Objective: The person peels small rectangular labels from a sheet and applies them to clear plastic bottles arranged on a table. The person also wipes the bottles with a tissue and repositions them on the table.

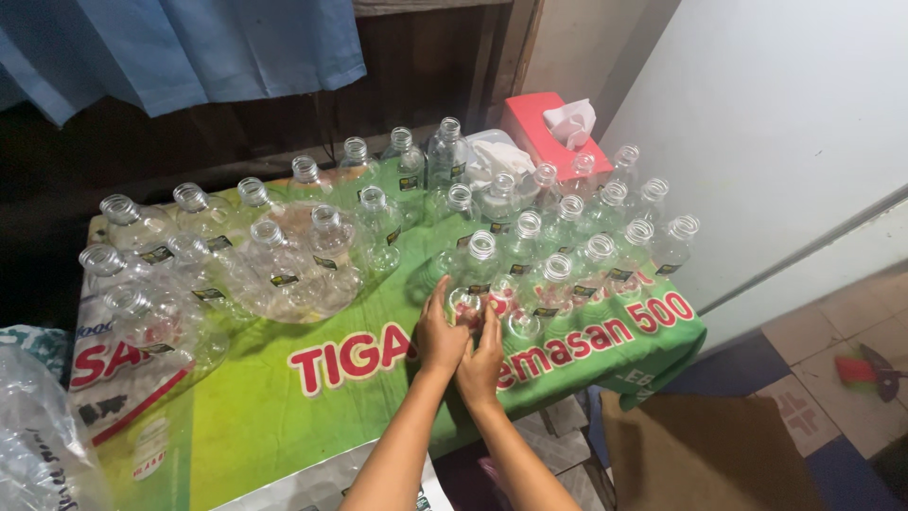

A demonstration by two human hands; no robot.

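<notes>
Fingers of left hand curled around small clear bottle at front of right-hand cluster; right hand cupped against same bottle from the near side. Both grasping, not released. Bottle standing on green printed table, touching neighbouring empty bottles. Judged light, thin-walled, stiff at threaded neck, slippery on the body; best taken at neck or shoulder. Second bottle group well apart, left. Red tissue box behind. Bottle base hidden by palms; clear bag cut off at left edge.
</notes>
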